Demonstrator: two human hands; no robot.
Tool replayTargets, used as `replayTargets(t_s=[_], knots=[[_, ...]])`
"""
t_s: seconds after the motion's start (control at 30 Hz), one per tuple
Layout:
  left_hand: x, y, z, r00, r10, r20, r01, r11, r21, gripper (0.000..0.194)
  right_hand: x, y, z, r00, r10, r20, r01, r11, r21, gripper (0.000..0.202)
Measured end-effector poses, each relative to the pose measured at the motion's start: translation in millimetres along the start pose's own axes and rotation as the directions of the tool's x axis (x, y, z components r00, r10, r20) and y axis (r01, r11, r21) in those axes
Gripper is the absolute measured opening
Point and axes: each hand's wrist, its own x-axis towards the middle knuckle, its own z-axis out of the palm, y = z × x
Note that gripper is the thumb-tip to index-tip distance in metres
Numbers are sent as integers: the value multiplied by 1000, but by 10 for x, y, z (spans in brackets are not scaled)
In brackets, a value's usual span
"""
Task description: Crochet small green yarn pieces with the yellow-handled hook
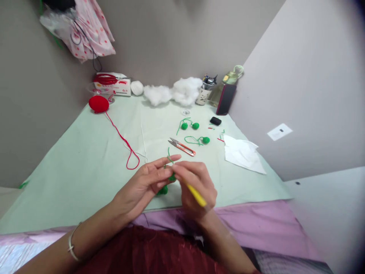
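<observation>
Between the fingers of my left hand is a small green crochet piece, mostly hidden by the fingertips. A strand of green yarn runs up from it past my left index finger. My right hand grips a crochet hook by its yellow handle, its tip end close to the green piece. Below my left fingers shows more green yarn, partly covered by the hand. Orange thread snips lie just beyond both hands.
Green crocheted balls with yarn tails lie past the snips. A red yarn ball trails a strand at left. White stuffing, a pen cup, a phone and a bottle stand behind. White paper lies at right.
</observation>
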Motion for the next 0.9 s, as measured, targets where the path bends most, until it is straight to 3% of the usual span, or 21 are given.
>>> replayTargets(t_s=[0.07, 0.17, 0.27, 0.33, 0.47, 0.57, 0.67, 0.77, 0.9], knots=[[12, 35, -10, 1000, -7, -21, 7, 999, -38, 44, 45, -1, -22, 980, 189, -61, -175, 968, 181, 26], [3, 55, -15, 996, 80, -36, -79, 997, 25, 39, 108, -7, -32, 914, 406, 4, -369, 827, 424, 21], [-30, 23, -15, 985, 175, -1, -173, 972, 158, 38, 114, 5, -13, 903, 415, 107, -418, 796, 437, 16], [-52, -2, -20, 976, 216, 10, -212, 950, 228, 36, 97, 29, -1, 890, 438, 125, -446, 785, 430, 15], [-65, -14, -37, 971, 238, 8, -231, 930, 287, 34, 81, 76, -5, 849, 510, 139, -497, 678, 541, 18], [-59, -8, -47, 964, 267, 11, -257, 914, 315, 33, 90, 64, -33, 854, 497, 157, -495, 678, 543, 21], [-62, -9, -51, 956, 292, 4, -274, 892, 359, 34, 98, 6, -77, 891, 435, 131, -447, 787, 426, 20], [-70, -12, -41, 944, 330, -19, -293, 863, 412, 32, 103, -55, -115, 950, 288, 117, -310, 912, 268, 21], [-76, -16, -19, 923, 385, -22, -327, 811, 485, 33, 95, -85, -127, 986, 96, 136, -118, 979, 164, 23]])
